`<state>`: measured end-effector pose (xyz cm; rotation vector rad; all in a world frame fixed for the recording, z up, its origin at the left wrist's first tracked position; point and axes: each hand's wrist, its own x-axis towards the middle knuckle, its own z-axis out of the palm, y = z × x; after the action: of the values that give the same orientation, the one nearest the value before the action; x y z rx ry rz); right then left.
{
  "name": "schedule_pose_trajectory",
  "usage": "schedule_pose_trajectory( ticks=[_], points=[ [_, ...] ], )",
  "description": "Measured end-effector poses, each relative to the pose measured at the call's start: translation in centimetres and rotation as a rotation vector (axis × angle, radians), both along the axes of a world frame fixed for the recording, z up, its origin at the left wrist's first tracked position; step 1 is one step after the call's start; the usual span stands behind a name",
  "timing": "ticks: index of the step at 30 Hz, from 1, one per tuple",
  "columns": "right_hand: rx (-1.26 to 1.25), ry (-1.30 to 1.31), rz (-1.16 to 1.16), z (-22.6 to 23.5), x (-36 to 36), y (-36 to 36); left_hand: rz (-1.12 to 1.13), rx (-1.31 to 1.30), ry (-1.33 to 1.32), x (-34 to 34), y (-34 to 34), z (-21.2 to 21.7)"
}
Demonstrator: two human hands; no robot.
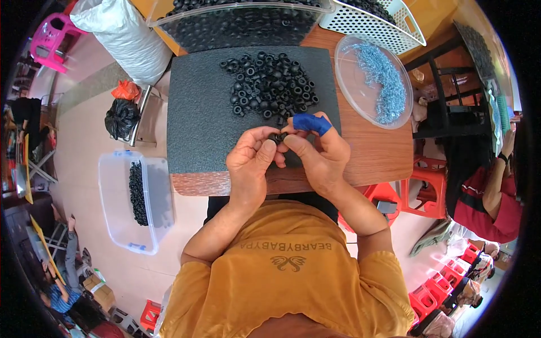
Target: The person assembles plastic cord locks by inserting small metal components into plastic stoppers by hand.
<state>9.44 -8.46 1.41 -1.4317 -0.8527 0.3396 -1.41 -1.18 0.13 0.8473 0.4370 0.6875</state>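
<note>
While both hands, left (248,160) and right (315,152), pinch one small black ring (278,137), it looks light, rubbery, best held by its rim.

The person is wearing a mustard-yellow short-sleeved T-shirt, its sleeves ending above the elbows and leaving both forearms bare. A line of dark printed lettering is running across the chest of the shirt, with a small dark winged emblem sitting just beneath it. The left hand (249,160) is wearing nothing. The right hand (321,155) is wearing a wrap of bright blue tape (311,123) around the index finger, covering it up to the tip.
</note>
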Motion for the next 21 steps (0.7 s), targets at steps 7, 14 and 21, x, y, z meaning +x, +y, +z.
schedule_pose_trajectory(
  ticks=[7, 14, 21],
  points=[
    [-0.009, -0.151, -0.017, 0.19, 0.09, 0.07, -0.007, 0.002, 0.024, -0.13, -0.03, 0.26],
    [0.033, -0.166, -0.016, -0.11, 0.30, 0.07, -0.027, -0.008, 0.045, -0.18, 0.03, 0.26],
    [0.026, -0.139, -0.003, 0.08, 0.36, -0.02, -0.041, -0.022, 0.062, -0.16, 0.01, 0.21]
  ],
)
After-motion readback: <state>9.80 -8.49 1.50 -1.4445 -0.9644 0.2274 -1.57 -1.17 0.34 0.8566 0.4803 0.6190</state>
